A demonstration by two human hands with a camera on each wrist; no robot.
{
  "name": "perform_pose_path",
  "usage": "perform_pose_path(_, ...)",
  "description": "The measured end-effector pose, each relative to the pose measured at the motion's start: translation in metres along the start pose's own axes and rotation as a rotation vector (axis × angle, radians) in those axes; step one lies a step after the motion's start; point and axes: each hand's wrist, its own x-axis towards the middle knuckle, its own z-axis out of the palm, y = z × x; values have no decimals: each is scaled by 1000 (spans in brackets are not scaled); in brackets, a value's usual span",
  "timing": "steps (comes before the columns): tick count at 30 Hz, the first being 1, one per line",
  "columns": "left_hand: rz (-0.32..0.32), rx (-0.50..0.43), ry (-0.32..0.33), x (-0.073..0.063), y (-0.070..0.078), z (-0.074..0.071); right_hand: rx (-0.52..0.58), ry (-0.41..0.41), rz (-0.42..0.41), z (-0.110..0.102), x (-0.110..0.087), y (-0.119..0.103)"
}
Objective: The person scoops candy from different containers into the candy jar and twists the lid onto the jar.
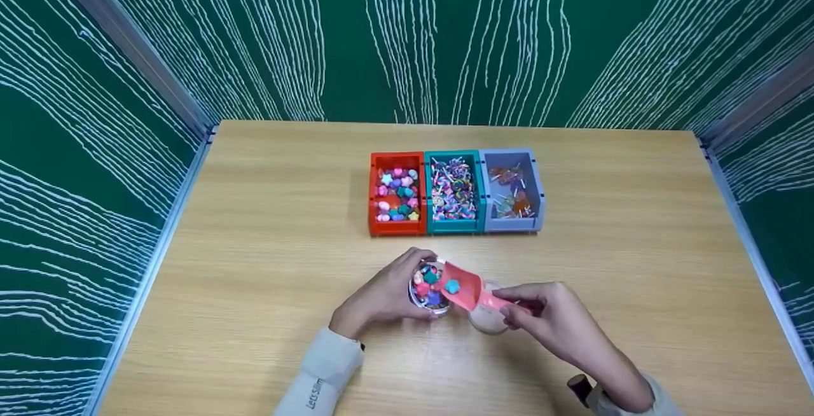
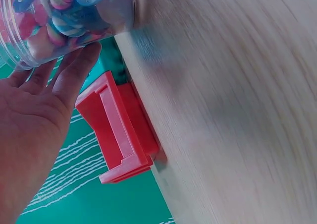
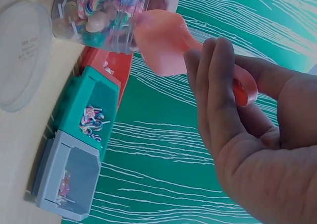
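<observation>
My left hand (image 1: 391, 289) grips a clear plastic jar (image 3: 99, 18) filled with colourful candy-shaped pieces, its fingers curled round the side. In my right hand (image 1: 550, 317) is a pink scoop (image 1: 467, 285), pinched by the handle between thumb and fingers. The scoop's tip is right at the jar's rim, and one teal star-shaped piece (image 1: 452, 286) lies in its bowl. In the right wrist view the scoop (image 3: 163, 43) tilts toward the jar mouth. A round clear lid (image 3: 25, 55) lies on the table, partly hidden below the scoop and right hand in the head view.
Behind the hands stand three joined bins: a red bin (image 1: 397, 228) with rounded pieces and stars, a teal bin (image 1: 455, 226) with tiny striped lollipops and canes, and a grey-lilac bin (image 1: 514, 224) with translucent lollipops. Green walls (image 1: 343, 41) with white lines enclose the wooden table (image 1: 273, 212).
</observation>
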Motion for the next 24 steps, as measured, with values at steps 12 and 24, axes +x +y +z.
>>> perform_pose_path(12, 22, 4, 11, 0, -1, 1, -122, 109, -102, 3, -6, -4)
perform_pose_path(24, 31, -11, 1, 1, -2, 0, 31, 150, -22, 1, -5, 7)
